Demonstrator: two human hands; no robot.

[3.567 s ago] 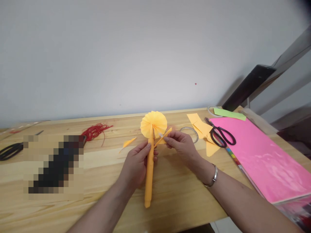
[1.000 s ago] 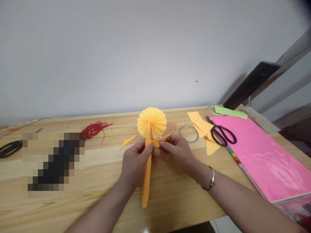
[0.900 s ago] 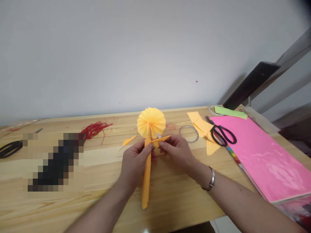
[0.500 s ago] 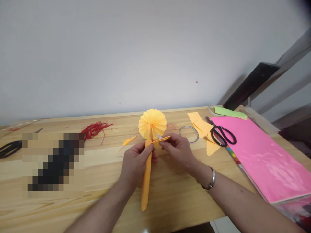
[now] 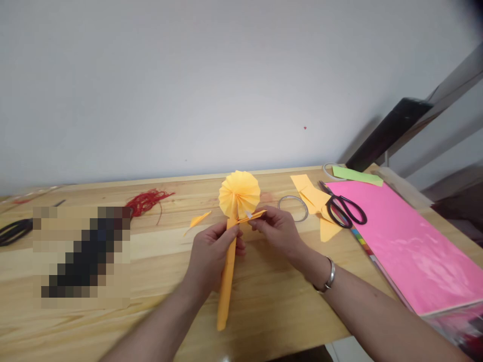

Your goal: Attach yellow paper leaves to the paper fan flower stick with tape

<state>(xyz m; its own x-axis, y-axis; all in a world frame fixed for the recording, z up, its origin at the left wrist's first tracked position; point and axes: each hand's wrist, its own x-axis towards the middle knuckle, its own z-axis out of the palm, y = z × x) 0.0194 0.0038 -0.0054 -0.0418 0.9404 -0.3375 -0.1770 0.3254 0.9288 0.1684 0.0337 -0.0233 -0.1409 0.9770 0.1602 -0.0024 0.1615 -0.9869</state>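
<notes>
My left hand point(image 5: 211, 251) is closed round the upper part of an orange paper stick point(image 5: 226, 286), its thumb on the front. At the top of the stick stands a round, pleated yellow paper fan point(image 5: 241, 193). A narrow folded orange paper piece point(image 5: 252, 217) sticks out to the right just below the fan. The thumb and fingers of my right hand point(image 5: 277, 229) pinch its outer end. A small whitish bit shows between this piece and the fan.
Orange paper scraps point(image 5: 311, 196), a ring point(image 5: 293, 208) and black-handled scissors point(image 5: 345, 211) lie to the right, beside a pink paper pack point(image 5: 400, 241) and green strip point(image 5: 358, 175). Leftward are red strings point(image 5: 147, 203), a blurred-out dark object point(image 5: 85, 256) and other scissors point(image 5: 17, 231).
The fan has shifted slightly right and the stick's lower end slightly left, so the stick leans more. The folded piece looks a little more spread. Both hands keep their hold.
</notes>
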